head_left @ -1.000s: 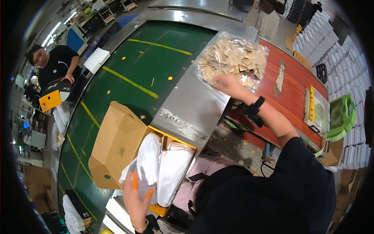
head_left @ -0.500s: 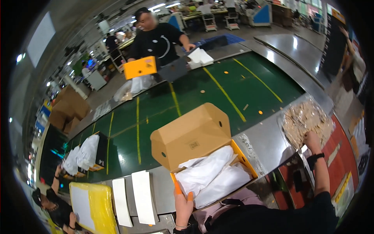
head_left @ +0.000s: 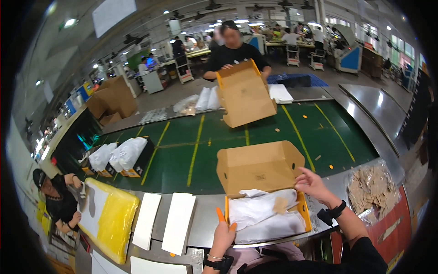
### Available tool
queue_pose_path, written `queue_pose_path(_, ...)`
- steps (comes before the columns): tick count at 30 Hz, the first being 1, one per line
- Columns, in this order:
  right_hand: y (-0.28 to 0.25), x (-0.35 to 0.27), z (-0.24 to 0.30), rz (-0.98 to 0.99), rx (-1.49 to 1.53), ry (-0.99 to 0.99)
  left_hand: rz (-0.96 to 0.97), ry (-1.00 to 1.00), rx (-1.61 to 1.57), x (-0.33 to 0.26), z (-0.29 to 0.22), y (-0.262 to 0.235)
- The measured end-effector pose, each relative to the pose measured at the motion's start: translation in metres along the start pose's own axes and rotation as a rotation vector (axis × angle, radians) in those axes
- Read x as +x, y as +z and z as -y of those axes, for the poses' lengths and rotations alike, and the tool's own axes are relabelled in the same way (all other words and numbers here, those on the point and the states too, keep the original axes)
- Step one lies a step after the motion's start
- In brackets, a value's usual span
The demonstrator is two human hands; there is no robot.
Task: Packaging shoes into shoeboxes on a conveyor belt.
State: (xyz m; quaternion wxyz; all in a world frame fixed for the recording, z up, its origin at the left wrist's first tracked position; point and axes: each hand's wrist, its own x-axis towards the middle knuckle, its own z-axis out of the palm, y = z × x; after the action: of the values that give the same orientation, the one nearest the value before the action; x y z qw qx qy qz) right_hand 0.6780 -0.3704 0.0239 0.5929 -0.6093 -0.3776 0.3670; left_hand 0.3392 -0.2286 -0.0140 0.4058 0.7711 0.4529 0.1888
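An open shoebox-like cardboard box (head_left: 261, 170) sits in front of me, its brown lid raised and its sides orange. White tissue-wrapped bundles (head_left: 255, 214) fill it, and a small tan piece (head_left: 280, 205) lies on top of them. My left hand (head_left: 223, 235), with orange covers on its fingertips, grips the box's near left side. At the lid's right lower corner, my right hand (head_left: 315, 186) has its thumb and index finger closed around the edge. What those bundles contain is hidden by the tissue.
A green belt (head_left: 182, 160) with yellow lines runs beyond the box. Filled boxes (head_left: 132, 157) stand on it at left. Right lies a plastic bag of tan pieces (head_left: 372, 189). White card stacks (head_left: 178, 223) and a yellow-wrapped pack (head_left: 107, 219) lie left. Opposite, a co-worker handles another box (head_left: 246, 96).
My right hand has moved from the bag of tan pieces to the box lid. A tan piece now lies on the tissue. The co-worker opposite has raised an opened box; my view has shifted.
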Motion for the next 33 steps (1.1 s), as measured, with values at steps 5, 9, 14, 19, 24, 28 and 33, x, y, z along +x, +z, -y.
queue_pose_path(5, -0.039, 0.031, -0.025, -0.605, -0.072, -0.013, 0.030, -0.001, 0.095, 0.001, 0.018, 0.001)
queue_pose_path(9, -0.086, 0.060, -0.095, -0.361, 0.179, 0.396, 0.040, 0.059, 0.093, 0.006, 0.014, 0.000)
queue_pose_path(14, -0.032, 0.099, -0.063, 0.087, 0.707, 0.319, 0.053, 0.009, 0.050, 0.005, 0.015, 0.000)
queue_pose_path(19, -0.005, 0.079, 0.016, 0.087, 0.800, 0.180, -0.156, -0.020, -0.153, 0.010, 0.024, 0.002)
queue_pose_path(24, 0.018, 0.022, 0.039, -0.111, 0.316, -0.151, -0.441, 0.297, -0.097, 0.013, -0.021, -0.034)
queue_pose_path(28, 0.030, -0.017, -0.006, -0.257, -0.064, -0.452, -0.384, 0.314, 0.185, 0.005, -0.052, -0.030)
queue_pose_path(33, 0.078, -0.097, -0.003, -0.171, -0.374, -0.250, -0.410, 0.458, 0.143, -0.020, 0.084, 0.017)
